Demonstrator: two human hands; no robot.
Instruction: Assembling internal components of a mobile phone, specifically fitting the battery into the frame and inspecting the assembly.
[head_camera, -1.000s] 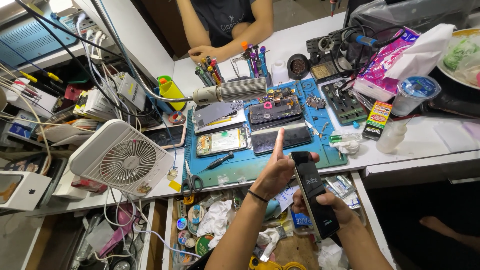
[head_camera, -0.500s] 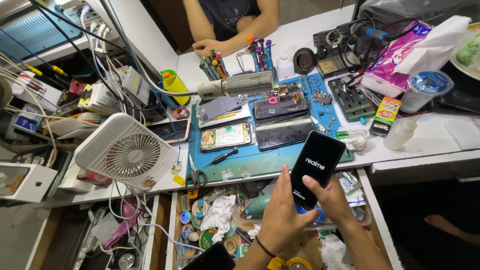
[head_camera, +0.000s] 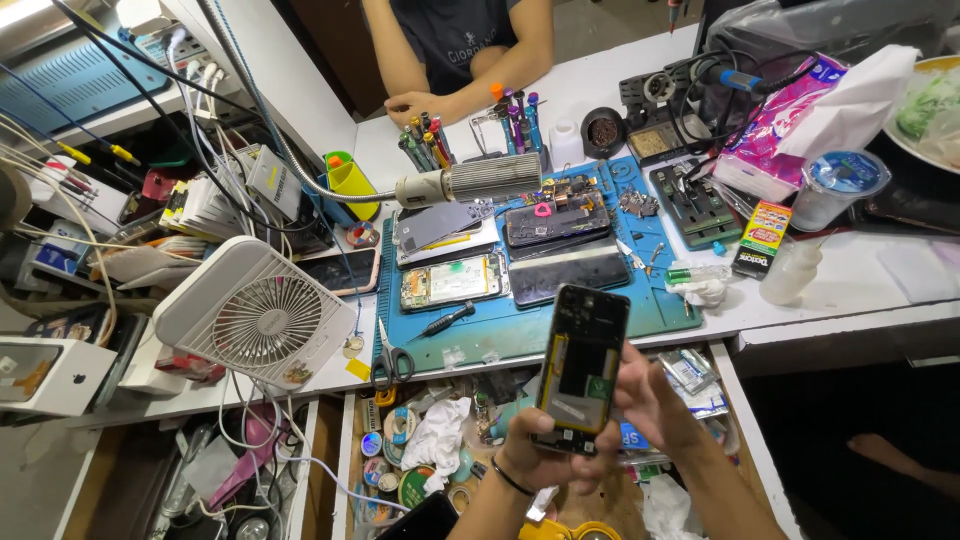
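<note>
The left hand (head_camera: 545, 462) grips the opened phone (head_camera: 581, 368) by its near end over the open drawer (head_camera: 400, 470); the right hand (head_camera: 655, 400) steadies its edge. A slip could drop it into the clutter.

Opened phones (head_camera: 520, 250) crowd the blue mat (head_camera: 520, 325), upper centre. Its lower strip lies bare. A white fan (head_camera: 255, 315) blocks the left.

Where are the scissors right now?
In the head view, the scissors lie on the blue work mat's front left corner, just right of the white fan and left of the opened phone held in both hands.
</note>
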